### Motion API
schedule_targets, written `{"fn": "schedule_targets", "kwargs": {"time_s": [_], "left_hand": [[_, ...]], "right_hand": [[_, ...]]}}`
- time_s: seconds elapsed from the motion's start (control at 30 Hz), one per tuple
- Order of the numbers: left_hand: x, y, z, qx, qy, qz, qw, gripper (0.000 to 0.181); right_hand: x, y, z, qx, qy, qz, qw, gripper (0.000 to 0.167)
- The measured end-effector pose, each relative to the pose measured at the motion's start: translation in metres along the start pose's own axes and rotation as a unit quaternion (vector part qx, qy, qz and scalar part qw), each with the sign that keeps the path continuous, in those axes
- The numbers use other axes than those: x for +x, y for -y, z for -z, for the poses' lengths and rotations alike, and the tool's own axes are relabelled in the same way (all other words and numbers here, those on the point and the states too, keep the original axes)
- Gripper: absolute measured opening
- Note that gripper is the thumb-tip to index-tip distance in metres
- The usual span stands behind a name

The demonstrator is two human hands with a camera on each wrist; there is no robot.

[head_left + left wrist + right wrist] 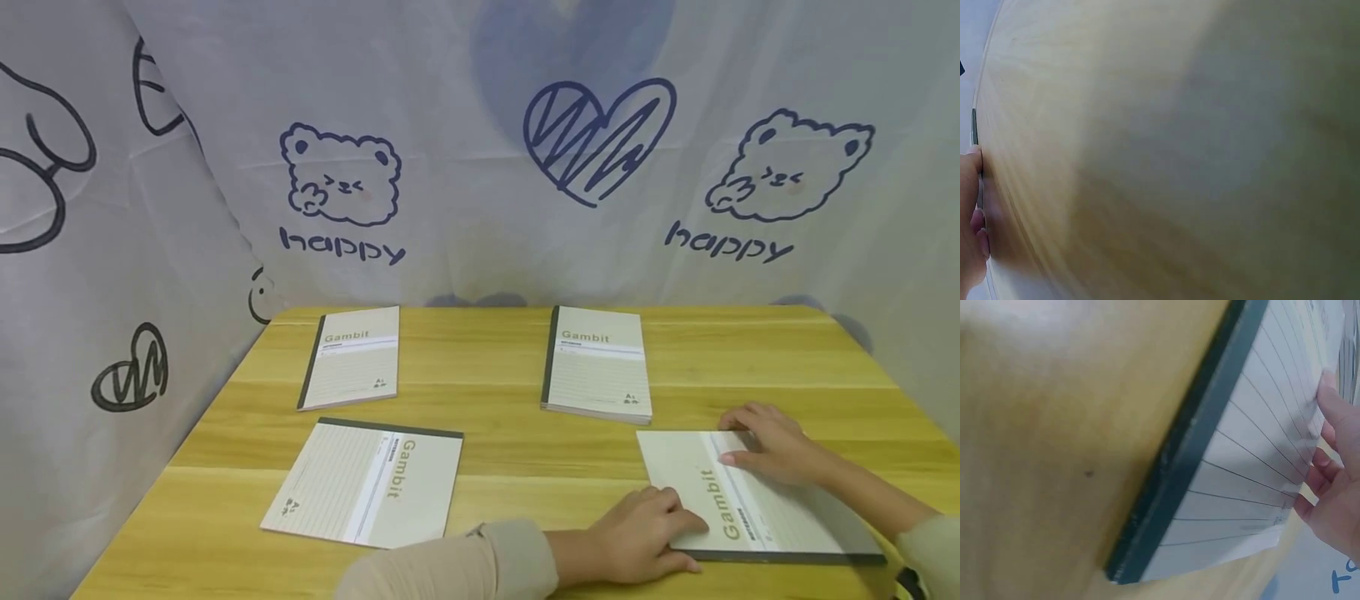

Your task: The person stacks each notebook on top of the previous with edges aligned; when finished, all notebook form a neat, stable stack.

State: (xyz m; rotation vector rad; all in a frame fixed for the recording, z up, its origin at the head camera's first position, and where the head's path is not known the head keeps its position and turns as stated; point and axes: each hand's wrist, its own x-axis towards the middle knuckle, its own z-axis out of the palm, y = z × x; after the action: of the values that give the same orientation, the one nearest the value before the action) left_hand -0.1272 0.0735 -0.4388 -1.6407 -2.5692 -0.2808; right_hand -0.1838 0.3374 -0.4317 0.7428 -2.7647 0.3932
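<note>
A cream Gambit notebook [795, 508] lies at the table's near right, its dark spine towards me. My left hand [637, 533] holds its near left corner, forefinger on the cover and thumb by the spine. With the thumb on the cover and the fingers at the far edge, my right hand [772, 446] grips the notebook. In the right wrist view, the lined cover and dark green spine of the notebook [1254, 450] show beside the right hand [1335, 475]. Only part of the left hand [969, 212] enters the left wrist view.
Another notebook [330, 483] lies turned at the near left, spine away from me. Farther back are a notebook [360, 367] on the left and a thicker notebook or stack [596, 371] near the middle. A printed curtain [465, 208] hangs behind the wooden table [517, 483].
</note>
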Motion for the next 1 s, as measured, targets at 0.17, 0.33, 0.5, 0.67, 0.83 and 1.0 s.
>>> {"fn": "schedule_targets", "kwargs": {"time_s": [0.17,0.33,0.5,0.67,0.83,1.0], "left_hand": [[0.002,0.001,0.001,0.018,0.016,-0.009,0.9997,0.042],[0.009,0.002,0.004,0.018,0.041,-0.010,0.9989,0.044],[0.017,0.001,0.002,0.023,0.040,-0.007,0.9989,0.044],[0.026,0.001,0.001,0.031,0.030,-0.001,0.9991,0.043],[0.035,0.002,0.000,0.027,0.036,0.010,0.9989,0.044],[0.043,0.004,0.000,0.017,0.042,0.029,0.9986,0.045]], "right_hand": [[0.007,-0.001,0.003,0.003,0.055,-0.016,0.9984,0.032],[0.011,-0.004,0.005,0.009,0.095,-0.027,0.9951,0.032],[0.013,-0.012,0.010,0.068,0.093,0.010,0.9933,0.030],[0.011,-0.024,0.023,0.155,0.115,0.022,0.9809,0.025],[0.004,-0.036,0.028,0.225,0.108,0.006,0.9684,0.018],[-0.001,-0.045,0.031,0.267,0.097,0.017,0.9585,0.013]]}}
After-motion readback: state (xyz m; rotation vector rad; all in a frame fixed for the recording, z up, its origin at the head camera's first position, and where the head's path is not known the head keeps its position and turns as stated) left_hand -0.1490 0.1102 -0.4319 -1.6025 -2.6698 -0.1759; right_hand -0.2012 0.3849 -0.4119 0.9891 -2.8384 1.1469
